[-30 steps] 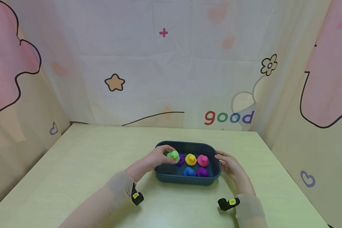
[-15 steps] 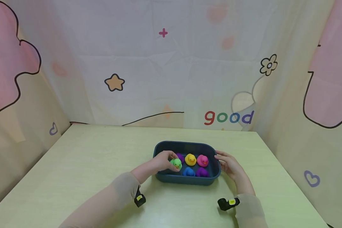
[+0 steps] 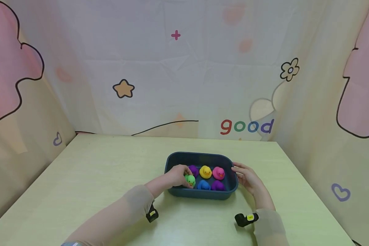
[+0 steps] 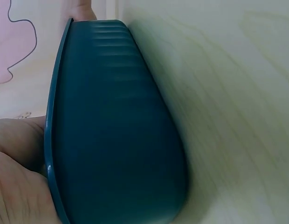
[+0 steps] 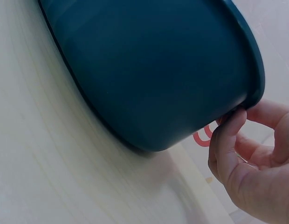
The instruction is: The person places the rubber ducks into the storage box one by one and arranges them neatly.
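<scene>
A dark blue-teal rectangular tub (image 3: 200, 194) with rounded corners stands on the table. My left hand (image 3: 177, 175) reaches over its left end and pinches a green toy duck (image 3: 190, 179) inside, low near the front wall. Beside that duck lie a purple duck (image 3: 193, 171), a yellow duck (image 3: 205, 172) and a pink duck (image 3: 218, 173). Nearer the front are a blue duck (image 3: 204, 185) and another purple duck (image 3: 218, 185). My right hand (image 3: 249, 179) touches the tub's right end; in the right wrist view its fingertips (image 5: 235, 122) rest against the outer wall below the rim.
The pale wooden table (image 3: 110, 171) extends to both sides of the tub and in front of it. A printed cloth backdrop (image 3: 184, 78) rises along the back and sides. Each sleeve cuff carries a small black camera (image 3: 246, 219).
My left hand has moved down and toward the tub's near side with the green duck, uncovering more of the purple duck behind it. The right hand has kept its place at the tub's end.
</scene>
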